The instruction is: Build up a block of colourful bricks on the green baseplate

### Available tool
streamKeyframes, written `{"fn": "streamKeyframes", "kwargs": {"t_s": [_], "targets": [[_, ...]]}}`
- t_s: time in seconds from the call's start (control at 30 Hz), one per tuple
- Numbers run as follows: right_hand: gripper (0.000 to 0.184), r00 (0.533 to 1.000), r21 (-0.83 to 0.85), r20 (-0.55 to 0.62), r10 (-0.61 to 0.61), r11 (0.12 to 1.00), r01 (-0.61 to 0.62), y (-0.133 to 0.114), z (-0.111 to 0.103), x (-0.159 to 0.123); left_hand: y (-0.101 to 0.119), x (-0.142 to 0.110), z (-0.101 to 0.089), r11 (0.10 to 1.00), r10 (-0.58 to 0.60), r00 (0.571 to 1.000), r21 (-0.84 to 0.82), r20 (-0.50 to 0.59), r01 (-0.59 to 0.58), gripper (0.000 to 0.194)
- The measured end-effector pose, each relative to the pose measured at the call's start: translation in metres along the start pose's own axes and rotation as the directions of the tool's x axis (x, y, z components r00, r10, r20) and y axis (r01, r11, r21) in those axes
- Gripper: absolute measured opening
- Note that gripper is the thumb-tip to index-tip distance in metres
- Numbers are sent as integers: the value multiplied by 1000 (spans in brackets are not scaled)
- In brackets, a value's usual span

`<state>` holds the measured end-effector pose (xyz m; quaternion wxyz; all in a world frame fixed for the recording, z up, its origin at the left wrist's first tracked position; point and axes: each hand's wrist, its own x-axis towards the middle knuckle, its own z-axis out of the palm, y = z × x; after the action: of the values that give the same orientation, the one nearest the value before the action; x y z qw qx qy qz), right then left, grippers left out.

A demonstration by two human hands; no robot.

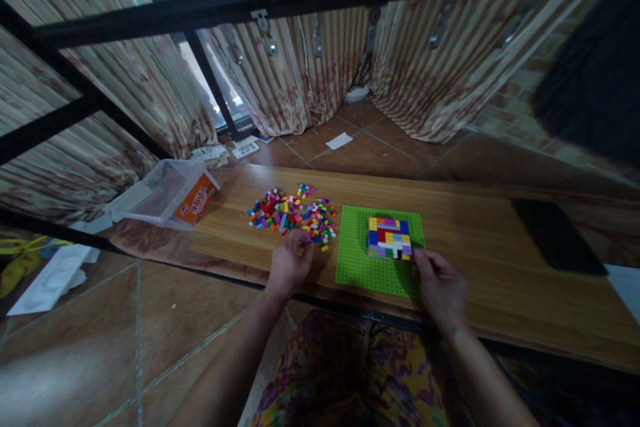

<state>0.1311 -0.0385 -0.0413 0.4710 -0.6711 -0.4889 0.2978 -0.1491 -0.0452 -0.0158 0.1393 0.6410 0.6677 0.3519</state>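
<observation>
**Hand positions at the brick structure [389, 238] and the loose bricks [287, 213]**

Had the brick structure on the green baseplate [353, 267], right of centre and toward the far edge, with bare studs around it. Showed red, yellow, blue, white, orange and green bricks in its upper face. Had the baseplate flat on the wooden table [470, 240], just right of the loose bricks.

Held the left hand [293, 260] at the near edge of the loose bricks, with fingers curled in toward the thumb. Showed a small purple patch at the fingertips. Could not tell finger state: apart, together or clamped on a brick.

Held the right hand [443, 283] at the near right corner of the brick structure, over the right margin of the baseplate, with thumb and forefinger bent toward that corner. Could not tell finger state here either: clamped on the structure or merely near it.

Had a clear plastic bin [150, 190] with an orange label [198, 199] at the left end of the table, tilted. Had a flat black object [557, 235] toward the right end, well apart from the baseplate. Showed striped curtains [300, 73] beyond a black rail [200, 10].
</observation>
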Motion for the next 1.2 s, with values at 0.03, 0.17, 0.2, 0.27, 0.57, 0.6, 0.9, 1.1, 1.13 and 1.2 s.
{"fn": "streamKeyframes", "kwargs": {"t_s": [0.03, 0.17, 0.2, 0.27, 0.57, 0.6, 0.9, 1.1, 1.13, 1.2], "targets": [[41, 1000, 2, 1, -3, 1000, 3, 0, 0, 0, 7, -7, 3, 998, 3, 1000, -58, 14, -2, 12], [41, 1000, 23, 8, -21, 1000, 21, 3, 0, 1, 32, -31, 19, 967, 53, 988, -253, 143, -16, 19], [41, 1000, 24, 12, -24, 999, 24, 4, 0, 1, 36, -35, 23, 959, 62, 984, -285, 167, -13, 18], [41, 1000, 25, 14, -27, 999, 27, 5, 0, 1, 41, -39, 31, 947, 62, 980, -322, 189, 2, 13], [38, 999, 40, 6, -33, 999, 32, 4, 2, 2, 64, -25, 65, 968, 13, 992, -250, 123, 18, 12], [37, 999, 41, 4, -34, 999, 34, 5, 2, 2, 66, -24, 69, 969, -4, 995, -246, 104, 29, 16], [33, 999, 53, 1, -54, 997, 54, 8, 2, 2, 77, -22, 98, 988, -35, 999, -153, -37, 29, 27], [34, 999, 78, -3, -48, 996, 48, 10, 3, 2, 80, -22, 100, 996, -10, 998, -87, -70, 4, 24], [34, 999, 85, 1, -46, 995, 46, 10, 3, 2, 79, -22, 99, 996, -6, 998, -94, -68, -1, 25], [34, 999, 97, 3, -44, 994, 44, 10, 3, 2, 78, -21, 98, 993, -4, 998, -117, -61, -3, 26]]}}
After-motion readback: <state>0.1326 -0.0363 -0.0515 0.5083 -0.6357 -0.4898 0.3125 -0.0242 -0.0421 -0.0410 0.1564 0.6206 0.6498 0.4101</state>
